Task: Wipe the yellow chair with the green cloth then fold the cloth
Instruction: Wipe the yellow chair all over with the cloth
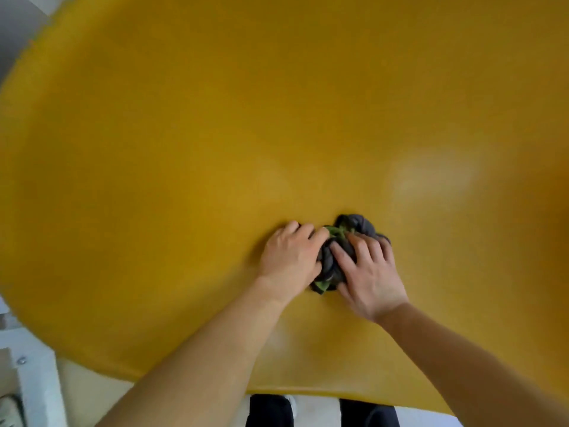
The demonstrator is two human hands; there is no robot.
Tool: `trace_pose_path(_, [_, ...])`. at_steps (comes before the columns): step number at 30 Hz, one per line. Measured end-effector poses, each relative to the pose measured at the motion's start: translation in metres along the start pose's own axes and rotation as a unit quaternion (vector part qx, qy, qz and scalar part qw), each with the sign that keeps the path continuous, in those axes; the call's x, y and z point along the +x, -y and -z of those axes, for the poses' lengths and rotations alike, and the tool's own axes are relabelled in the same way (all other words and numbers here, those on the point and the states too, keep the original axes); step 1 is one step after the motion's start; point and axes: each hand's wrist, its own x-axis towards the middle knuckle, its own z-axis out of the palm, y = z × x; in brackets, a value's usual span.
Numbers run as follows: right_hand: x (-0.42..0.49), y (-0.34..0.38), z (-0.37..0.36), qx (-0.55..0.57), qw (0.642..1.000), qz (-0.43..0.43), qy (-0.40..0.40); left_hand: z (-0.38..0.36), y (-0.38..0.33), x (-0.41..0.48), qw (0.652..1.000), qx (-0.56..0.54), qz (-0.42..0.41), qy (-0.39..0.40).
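Crumpled grey-and-green cloth (pixel 345 245) bunched on smooth yellow plastic chair seat (pixel 215 149).
1 cloth, 1 chair, 2 hands: left hand (pixel 289 260) & right hand (pixel 369 275) both grasping cloth, near front edge.

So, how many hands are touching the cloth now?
2: the left hand grips the bunched cloth from its left side, the right hand presses on top.

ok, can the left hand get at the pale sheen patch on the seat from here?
Probably yes: the yellow chair is bare between the left hand and the patch, though both hands sit on the bunched cloth.
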Motion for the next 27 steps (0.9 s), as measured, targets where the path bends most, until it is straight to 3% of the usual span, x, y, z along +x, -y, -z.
trace_pose_path(3, [-0.013, -0.005, 0.005, -0.045, 0.993, 0.1, 0.049, 0.011, -0.004, -0.01, 0.998, -0.014, -0.034, 0.053])
trace_pose_path(6, [0.032, -0.024, 0.037, -0.04, 0.99, 0.133, 0.029, 0.046, -0.005, 0.012, 0.999, -0.039, 0.005, -0.028])
trace_pose_path(9, [0.097, -0.044, 0.109, -0.046, 0.989, 0.059, -0.13, 0.099, -0.002, 0.051, 0.967, -0.113, 0.08, -0.215])
trace_pose_path(11, [0.132, -0.063, 0.16, -0.102, 0.953, -0.003, -0.287, 0.135, -0.005, 0.081, 0.925, -0.147, 0.089, -0.339])
trace_pose_path(13, [0.148, -0.078, 0.183, -0.138, 0.917, -0.058, -0.37, 0.154, -0.017, 0.111, 0.9, -0.141, 0.063, -0.408])
trace_pose_path(14, [0.149, -0.083, 0.18, -0.135, 0.916, -0.08, -0.37, 0.153, -0.024, 0.122, 0.901, -0.121, 0.054, -0.412])
trace_pose_path(16, [0.134, -0.085, 0.149, -0.095, 0.947, -0.112, -0.287, 0.125, -0.03, 0.127, 0.932, -0.08, 0.051, -0.349])
trace_pose_path(18, [0.089, -0.075, 0.094, -0.048, 0.982, -0.119, -0.138, 0.073, -0.031, 0.106, 0.979, -0.052, 0.045, -0.195])
trace_pose_path(20, [0.028, -0.051, 0.041, -0.015, 0.992, -0.118, -0.032, 0.021, -0.032, 0.062, 0.996, -0.039, 0.028, -0.072])
trace_pose_path(24, [-0.05, 0.035, -0.001, 0.067, 0.978, -0.196, 0.034, -0.02, -0.029, -0.042, 0.999, -0.024, 0.002, 0.036])
trace_pose_path(27, [-0.062, 0.093, 0.004, 0.106, 0.981, -0.14, 0.077, 0.004, 0.0, -0.082, 0.995, 0.031, -0.02, 0.097])
